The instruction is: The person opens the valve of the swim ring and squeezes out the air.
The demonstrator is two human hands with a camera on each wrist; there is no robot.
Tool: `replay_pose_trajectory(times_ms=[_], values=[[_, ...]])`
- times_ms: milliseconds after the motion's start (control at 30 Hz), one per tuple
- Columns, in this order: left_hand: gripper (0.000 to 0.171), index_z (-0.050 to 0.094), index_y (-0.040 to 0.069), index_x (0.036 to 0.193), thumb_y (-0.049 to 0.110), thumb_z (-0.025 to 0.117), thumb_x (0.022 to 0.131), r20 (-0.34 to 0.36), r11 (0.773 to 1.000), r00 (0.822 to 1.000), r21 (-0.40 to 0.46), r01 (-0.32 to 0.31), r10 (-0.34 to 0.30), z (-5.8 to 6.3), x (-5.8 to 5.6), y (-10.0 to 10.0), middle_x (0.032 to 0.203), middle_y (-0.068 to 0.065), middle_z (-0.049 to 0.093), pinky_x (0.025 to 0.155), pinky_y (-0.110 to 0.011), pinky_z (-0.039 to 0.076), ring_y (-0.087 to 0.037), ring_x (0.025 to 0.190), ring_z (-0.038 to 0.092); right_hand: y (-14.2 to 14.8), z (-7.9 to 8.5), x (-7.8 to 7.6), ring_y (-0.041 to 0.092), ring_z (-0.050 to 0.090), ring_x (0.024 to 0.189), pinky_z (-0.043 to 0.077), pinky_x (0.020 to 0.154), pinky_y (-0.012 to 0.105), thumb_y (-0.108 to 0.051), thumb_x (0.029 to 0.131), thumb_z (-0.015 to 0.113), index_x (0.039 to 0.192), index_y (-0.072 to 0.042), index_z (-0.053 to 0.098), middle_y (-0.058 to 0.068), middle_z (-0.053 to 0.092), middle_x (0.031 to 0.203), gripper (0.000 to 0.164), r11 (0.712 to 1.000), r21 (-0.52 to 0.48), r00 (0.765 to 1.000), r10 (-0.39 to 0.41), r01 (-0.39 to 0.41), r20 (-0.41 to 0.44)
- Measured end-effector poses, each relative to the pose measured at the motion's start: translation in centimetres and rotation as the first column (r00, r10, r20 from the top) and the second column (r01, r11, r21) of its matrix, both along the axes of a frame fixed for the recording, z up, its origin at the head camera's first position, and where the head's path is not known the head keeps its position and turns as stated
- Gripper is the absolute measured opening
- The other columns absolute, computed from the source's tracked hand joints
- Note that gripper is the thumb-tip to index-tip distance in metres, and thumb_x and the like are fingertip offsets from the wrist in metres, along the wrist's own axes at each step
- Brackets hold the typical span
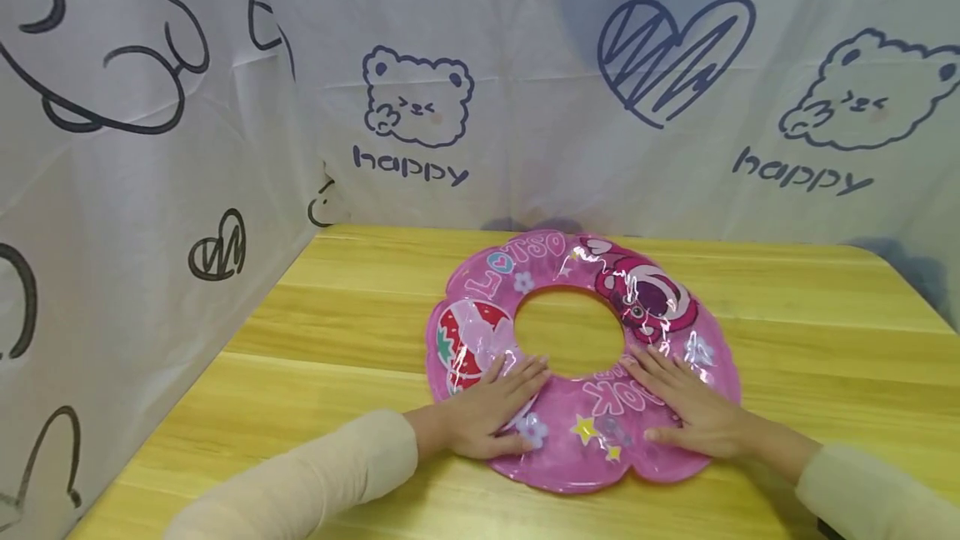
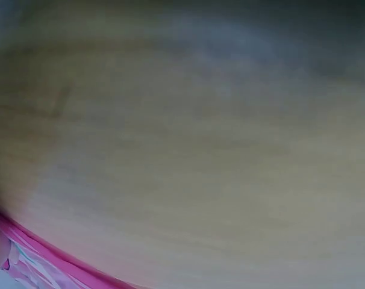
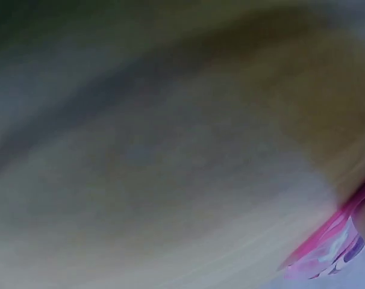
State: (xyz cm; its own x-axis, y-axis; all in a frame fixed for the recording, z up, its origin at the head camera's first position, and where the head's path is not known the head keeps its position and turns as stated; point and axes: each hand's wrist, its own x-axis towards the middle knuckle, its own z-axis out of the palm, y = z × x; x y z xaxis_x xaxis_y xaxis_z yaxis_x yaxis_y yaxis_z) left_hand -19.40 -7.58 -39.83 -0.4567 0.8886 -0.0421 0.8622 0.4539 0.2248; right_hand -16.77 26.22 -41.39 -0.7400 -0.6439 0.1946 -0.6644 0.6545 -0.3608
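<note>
A pink inflatable swim ring (image 1: 570, 440) lies flat on the wooden table, printed with a bear, strawberries, stars and lettering. My left hand (image 1: 491, 407) rests on its near left side, fingers straight and pointing toward the hole. On the near right side lies my right hand (image 1: 686, 407), its fingers also extended over the ring. Only a strip of the swim ring (image 2: 56, 265) shows at the lower left of the left wrist view. In the right wrist view, the ring (image 3: 327, 247) appears at the lower right corner. Both wrist views are mostly blurred.
The yellow wood-grain table (image 1: 322, 348) reaches back to a white cloth (image 1: 525, 107) with drawn bears, hearts and the word "happy". Another stretch of printed cloth (image 1: 150, 190) hangs along the left side of the table.
</note>
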Motion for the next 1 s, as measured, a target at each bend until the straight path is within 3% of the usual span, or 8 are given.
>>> replay_pose_trajectory(times_ms=[267, 567, 833, 1000], values=[[0.095, -0.001, 0.008, 0.150, 0.059, 0.048, 0.086, 0.027, 0.997, 0.998, -0.046, -0.060, 0.062, -0.3, 0.2, 0.6, 0.158, -0.010, -0.005, 0.116, -0.052, -0.002, -0.024, 0.146, -0.003, -0.5, 0.0, 0.2, 0.034, 0.007, 0.144, -0.020, 0.105, 0.011, -0.044, 0.086, 0.058, 0.148, -0.012, 0.023, 0.023, 0.018, 0.152, 0.078, 0.997, 0.047, 0.995, -0.060, 0.057, 0.077], [0.093, 0.003, 0.010, 0.150, 0.063, 0.045, 0.086, -0.043, 0.995, 0.997, -0.080, -0.062, 0.059, -0.4, 0.2, 0.8, 0.157, -0.011, 0.001, 0.116, -0.053, -0.002, -0.025, 0.146, 0.001, -0.8, -0.3, 0.1, 0.015, -0.012, 0.144, -0.023, 0.107, 0.017, -0.049, 0.086, 0.056, 0.148, -0.010, 0.023, 0.024, 0.020, 0.151, 0.080, 0.990, 0.125, 0.998, -0.058, 0.059, -0.010], [0.088, 0.013, 0.012, 0.150, 0.066, 0.041, 0.086, -0.156, 0.979, 0.986, -0.181, -0.090, 0.062, 0.2, 0.6, 1.4, 0.157, -0.012, 0.007, 0.116, -0.053, 0.003, -0.027, 0.145, 0.006, -1.3, -0.3, 0.5, 0.028, 0.001, 0.145, -0.023, 0.109, 0.021, -0.055, 0.084, 0.055, 0.148, -0.011, 0.024, 0.023, 0.025, 0.150, 0.084, 0.975, 0.196, 0.989, -0.084, 0.107, -0.122], [0.084, 0.025, 0.009, 0.147, 0.065, 0.039, 0.087, -0.217, 0.972, 0.970, -0.181, -0.148, 0.107, 0.6, 1.3, 2.5, 0.156, -0.014, 0.014, 0.116, -0.053, 0.008, -0.029, 0.144, 0.012, -1.6, -0.2, 0.9, 0.021, -0.009, 0.145, -0.023, 0.112, 0.027, -0.055, 0.084, 0.056, 0.147, -0.008, 0.026, 0.022, 0.030, 0.148, 0.084, 0.973, 0.210, 0.969, -0.042, 0.095, -0.244]])
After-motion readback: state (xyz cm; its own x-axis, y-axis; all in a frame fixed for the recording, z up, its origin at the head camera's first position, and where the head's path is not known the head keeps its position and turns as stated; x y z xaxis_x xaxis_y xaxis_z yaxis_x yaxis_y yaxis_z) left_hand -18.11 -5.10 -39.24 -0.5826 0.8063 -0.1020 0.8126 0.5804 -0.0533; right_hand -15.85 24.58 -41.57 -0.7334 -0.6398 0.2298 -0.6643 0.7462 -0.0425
